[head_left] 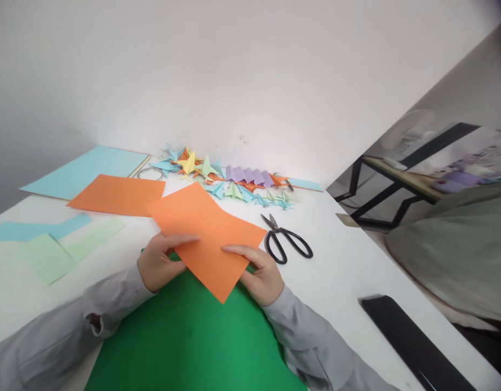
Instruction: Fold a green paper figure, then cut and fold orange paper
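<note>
Between my two hands is a sheet of orange paper, held up at a tilt with one corner pointing down towards me. My left hand pinches its left edge, and my right hand grips the lower right edge. The index fingers of both lie on the paper's face. Under my hands and forearms shows a green surface. Another orange sheet lies flat behind my left hand. Black-handled scissors rest slightly open on the table, just beyond my right hand.
Folded paper stars and cranes and a pleated purple paper sit along the wall. Blue card and green paper scraps lie left on the white table. A long black object is at right, near a person's clothing.
</note>
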Tool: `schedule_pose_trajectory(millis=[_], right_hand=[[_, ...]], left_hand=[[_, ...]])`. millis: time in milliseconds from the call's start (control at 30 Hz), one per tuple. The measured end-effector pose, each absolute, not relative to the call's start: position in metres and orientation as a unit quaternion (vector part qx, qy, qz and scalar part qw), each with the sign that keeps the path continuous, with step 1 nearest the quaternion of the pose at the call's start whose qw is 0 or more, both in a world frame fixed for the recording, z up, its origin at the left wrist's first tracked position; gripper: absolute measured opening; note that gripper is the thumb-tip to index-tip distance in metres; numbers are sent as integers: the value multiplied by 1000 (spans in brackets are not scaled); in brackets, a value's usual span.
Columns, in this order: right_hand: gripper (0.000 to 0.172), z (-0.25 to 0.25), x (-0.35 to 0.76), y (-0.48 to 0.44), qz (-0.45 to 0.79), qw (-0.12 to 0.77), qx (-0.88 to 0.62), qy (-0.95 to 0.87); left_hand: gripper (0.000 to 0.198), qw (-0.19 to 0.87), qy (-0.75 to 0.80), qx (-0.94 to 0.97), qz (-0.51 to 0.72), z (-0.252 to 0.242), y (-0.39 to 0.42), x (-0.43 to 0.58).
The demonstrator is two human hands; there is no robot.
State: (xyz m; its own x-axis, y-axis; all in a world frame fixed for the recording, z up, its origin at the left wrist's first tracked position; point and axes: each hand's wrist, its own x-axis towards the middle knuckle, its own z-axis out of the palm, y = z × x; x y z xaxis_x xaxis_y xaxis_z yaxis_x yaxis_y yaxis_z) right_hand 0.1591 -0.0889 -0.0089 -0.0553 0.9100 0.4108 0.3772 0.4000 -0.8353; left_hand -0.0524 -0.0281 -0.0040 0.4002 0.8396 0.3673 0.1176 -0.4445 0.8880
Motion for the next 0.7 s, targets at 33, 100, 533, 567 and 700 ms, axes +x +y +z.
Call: schedule_pose_trajectory(millis=[33,100,533,567,700], right_hand=[[34,-9,158,-90,267,493,-471,-681],[48,-12,156,-90,285,522,-466,-655],[58,-6,172,-82,399,580,-441,-557],[55,-5,171,-83,384,571,-441,-577],[44,-2,169,-86,344,561,-474,-584]], left_hand=[[29,414,322,740,421,-3,-29,-53],[21,413,324,750,403,1,-31,-53],[34,613,346,600,380,3,-31,-55],[32,617,346,598,378,2,-30,-55],[35,596,363,612,372,4,-30,-53]])
